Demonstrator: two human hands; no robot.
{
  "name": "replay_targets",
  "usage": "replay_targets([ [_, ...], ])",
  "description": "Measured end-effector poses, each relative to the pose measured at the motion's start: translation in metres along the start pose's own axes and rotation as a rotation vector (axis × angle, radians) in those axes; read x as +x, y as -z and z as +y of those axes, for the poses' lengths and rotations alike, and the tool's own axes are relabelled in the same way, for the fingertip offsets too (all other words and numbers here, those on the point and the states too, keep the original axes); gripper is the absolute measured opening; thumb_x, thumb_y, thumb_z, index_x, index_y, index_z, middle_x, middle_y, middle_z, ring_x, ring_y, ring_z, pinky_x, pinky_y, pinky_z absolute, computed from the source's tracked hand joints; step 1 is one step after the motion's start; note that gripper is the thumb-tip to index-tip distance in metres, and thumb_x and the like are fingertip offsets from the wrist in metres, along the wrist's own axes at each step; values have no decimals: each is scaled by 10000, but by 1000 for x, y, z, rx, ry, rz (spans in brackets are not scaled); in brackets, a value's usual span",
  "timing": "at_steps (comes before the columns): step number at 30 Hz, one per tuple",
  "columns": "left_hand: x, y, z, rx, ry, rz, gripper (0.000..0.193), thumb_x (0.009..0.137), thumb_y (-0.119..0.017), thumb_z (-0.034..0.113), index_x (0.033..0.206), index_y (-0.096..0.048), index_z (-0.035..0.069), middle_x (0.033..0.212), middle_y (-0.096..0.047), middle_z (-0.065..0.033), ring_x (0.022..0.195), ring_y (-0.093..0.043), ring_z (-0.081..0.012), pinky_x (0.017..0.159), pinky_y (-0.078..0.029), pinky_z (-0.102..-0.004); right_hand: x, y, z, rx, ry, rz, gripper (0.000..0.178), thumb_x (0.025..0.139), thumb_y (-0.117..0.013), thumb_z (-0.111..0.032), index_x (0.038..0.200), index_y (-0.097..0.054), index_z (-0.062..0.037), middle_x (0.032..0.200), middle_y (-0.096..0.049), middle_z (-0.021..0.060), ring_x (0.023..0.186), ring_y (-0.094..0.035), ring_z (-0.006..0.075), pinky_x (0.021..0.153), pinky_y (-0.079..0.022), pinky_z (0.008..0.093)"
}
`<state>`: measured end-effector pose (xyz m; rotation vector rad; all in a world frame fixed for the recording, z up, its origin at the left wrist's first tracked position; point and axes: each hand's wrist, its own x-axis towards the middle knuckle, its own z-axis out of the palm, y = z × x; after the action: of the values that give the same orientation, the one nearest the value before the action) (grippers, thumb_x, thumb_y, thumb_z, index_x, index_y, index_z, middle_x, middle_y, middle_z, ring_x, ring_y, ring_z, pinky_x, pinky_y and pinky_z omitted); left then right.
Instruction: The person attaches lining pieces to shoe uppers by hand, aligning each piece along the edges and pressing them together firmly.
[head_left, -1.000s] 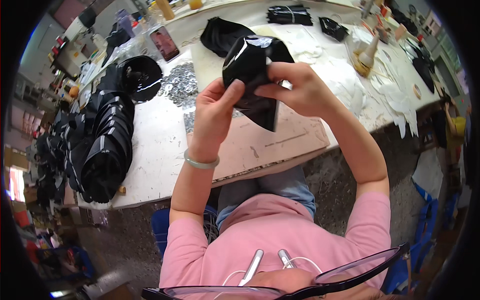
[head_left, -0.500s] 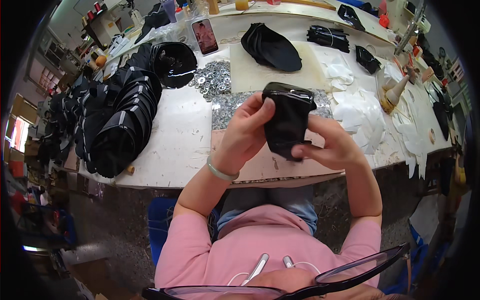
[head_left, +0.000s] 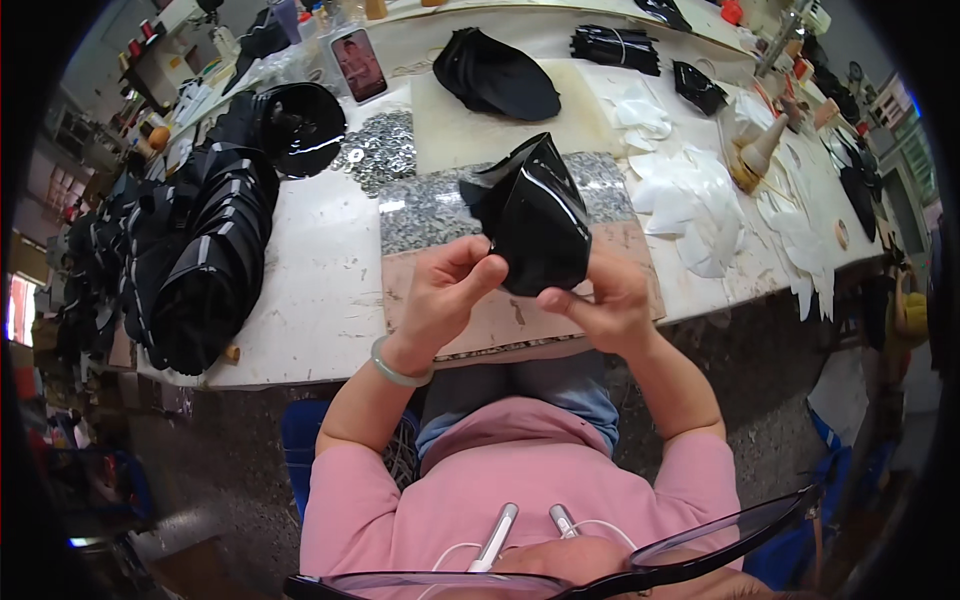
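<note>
A workshop for soft sheet materials. The long white worktable (head_left: pixel 315 245), its surface marked and stained, carries a speckled stone slab (head_left: pixel 425 215) and a pale mat (head_left: pixel 592 125). Repeated parts indicate batch work: a row of nested black pieces (head_left: pixel 215 235) at the left, a tied black bundle (head_left: pixel 615 48) at the back, loose white sheet pieces (head_left: pixel 690 205) at the right. A heap of small metal rings (head_left: pixel 382 152) lies near the mat. Thread spools (head_left: pixel 147 29) stand at upper left; below extends a dark, speckled hard floor (head_left: pixel 225 435).
</note>
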<state>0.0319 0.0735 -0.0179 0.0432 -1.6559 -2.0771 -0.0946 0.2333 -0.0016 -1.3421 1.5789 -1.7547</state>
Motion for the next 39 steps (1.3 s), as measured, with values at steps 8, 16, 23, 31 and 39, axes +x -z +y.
replay_targets([
  [8,-2,-8,26,891,-321,-468,248,766,-679,40,1012,-646,23,736,-581,-104,640,-556,-247,574,-451,-346,-45,32,26,-296,-125,-244,240,753,-730,-28,989,-688,-27,974,-674,93,913,-638,231,787,-489,319],
  [16,-17,-9,33,1411,-296,-918,306,731,-609,129,1010,-650,12,759,-618,-38,757,-579,-195,707,-440,-312,-31,58,-2,-422,-262,82,316,831,-670,-95,1124,-606,5,1013,-644,88,881,-616,142,724,-490,263],
  [23,46,5,33,1106,-179,-532,369,762,-744,198,1077,-645,32,959,-645,-103,898,-591,-276,813,-477,-357,-18,43,36,-566,-327,6,459,785,-737,-277,1110,-593,14,852,-632,98,722,-598,158,656,-484,286],
  [31,95,5,-19,1294,150,-630,403,791,-686,143,1151,-597,-14,1024,-639,-147,971,-584,-323,880,-459,-364,-24,36,50,-241,-420,173,294,824,-690,-120,1035,-517,-10,765,-624,75,668,-607,152,626,-472,286],
  [39,46,27,-7,698,-151,-567,425,530,-427,-197,811,-664,17,953,-611,-96,994,-588,-274,867,-471,-356,-30,54,79,-296,-524,224,266,807,-679,-102,1013,-518,-54,751,-648,51,702,-625,137,644,-472,281],
])
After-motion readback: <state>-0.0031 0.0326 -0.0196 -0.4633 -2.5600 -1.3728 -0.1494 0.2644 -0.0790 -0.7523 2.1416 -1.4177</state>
